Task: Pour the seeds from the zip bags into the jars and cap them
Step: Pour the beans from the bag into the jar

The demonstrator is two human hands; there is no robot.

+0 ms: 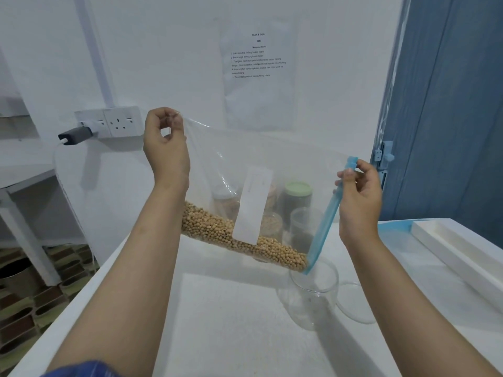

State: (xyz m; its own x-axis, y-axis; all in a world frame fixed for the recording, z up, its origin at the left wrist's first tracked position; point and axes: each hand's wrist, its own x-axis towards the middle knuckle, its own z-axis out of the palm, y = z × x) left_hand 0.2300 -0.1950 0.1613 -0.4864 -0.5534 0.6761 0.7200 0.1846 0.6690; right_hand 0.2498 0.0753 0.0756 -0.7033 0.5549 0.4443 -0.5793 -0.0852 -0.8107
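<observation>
hands [166,148] tilting zip bag [261,170], capped jars [297,195] behind

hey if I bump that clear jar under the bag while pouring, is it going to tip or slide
Probably slides or tips easily: the clear jar looks empty, so light, and neither hand steadies it. The white table looks smooth. The zip bag has one corner dipped inside the rim, so tugging the bag could drag it.

A single head-worn, wide-angle view looks forward and down from the person's own standpoint at the near edge of the white table [217,322]. It faces the white wall [177,50] behind the far edge. Both forearms enter from the bottom, close to the lens. Straight lines bow toward the frame margins.
</observation>
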